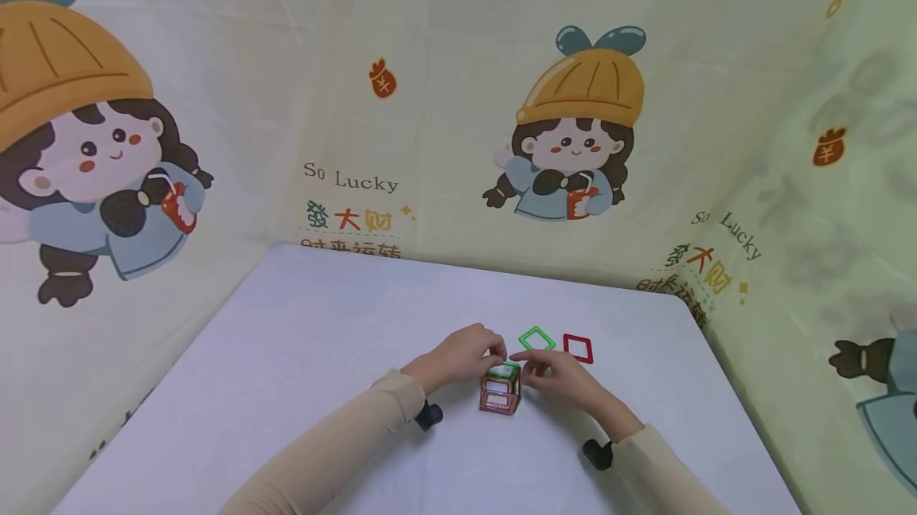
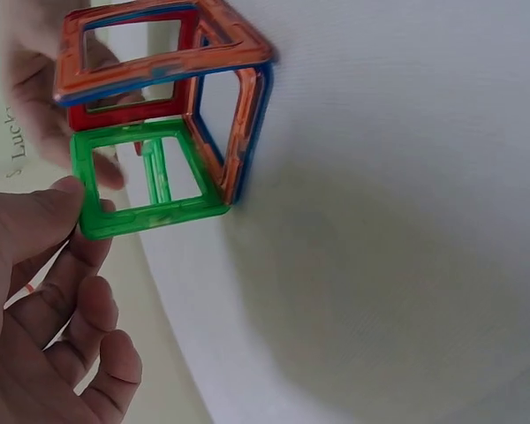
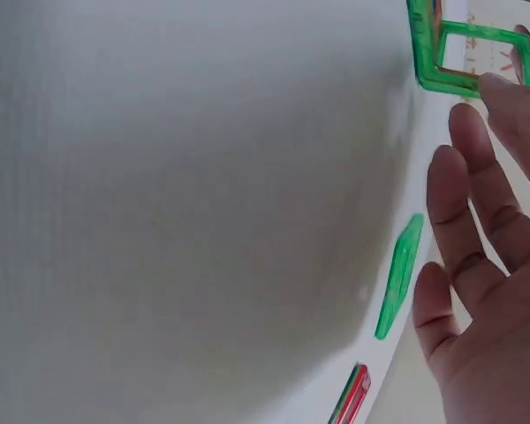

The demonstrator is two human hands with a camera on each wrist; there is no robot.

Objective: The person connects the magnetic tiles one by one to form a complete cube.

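Note:
A small box-shaped stack of square magnetic tiles (image 1: 500, 400) stands on the table, its orange, red and blue frames showing in the left wrist view. A green magnetic tile (image 2: 155, 216) lies along one face of it, seen on top in the head view. At one corner of that green tile, my left hand (image 1: 469, 351) pinches it between thumb and a finger. My right hand (image 1: 562, 380) is at the other side of the stack, its fingers apart and loosely bent. One of its fingertips appears to touch the edge of the green tile in the right wrist view.
Behind my right hand, a loose green square tile (image 1: 536, 339) and a red square tile (image 1: 578, 348) lie flat on the white table (image 1: 322, 324). A patterned cloth (image 1: 444, 101) hangs along the table's back and sides.

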